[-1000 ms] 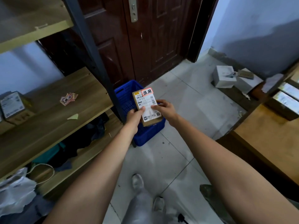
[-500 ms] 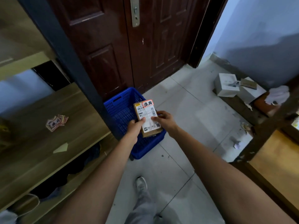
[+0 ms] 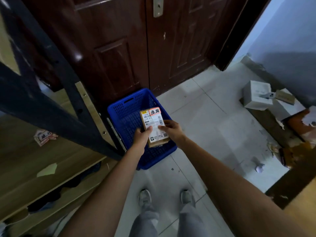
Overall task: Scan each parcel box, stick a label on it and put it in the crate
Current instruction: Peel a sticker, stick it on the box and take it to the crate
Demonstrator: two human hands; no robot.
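A small brown parcel box (image 3: pixel 153 124) with a white shipping label and a red-edged sticker (image 3: pixel 154 111) on its far corner is held flat over the blue plastic crate (image 3: pixel 126 108) on the floor by the door. My left hand (image 3: pixel 142 134) grips its near left side. My right hand (image 3: pixel 171 128) grips its right side, thumb on the label. The crate's inside looks bare where it shows.
A dark metal rack post (image 3: pixel 51 79) and wooden shelves (image 3: pixel 42 159) stand to the left, with a small stack of stickers (image 3: pixel 43 136) on the shelf. White boxes (image 3: pixel 256 96) and scraps lie on the tiled floor at right. A wooden table corner (image 3: pixel 304 202) is near right.
I have stepped closer to the crate and both hands have lowered the parcel box over it. The grip on the box is unchanged.
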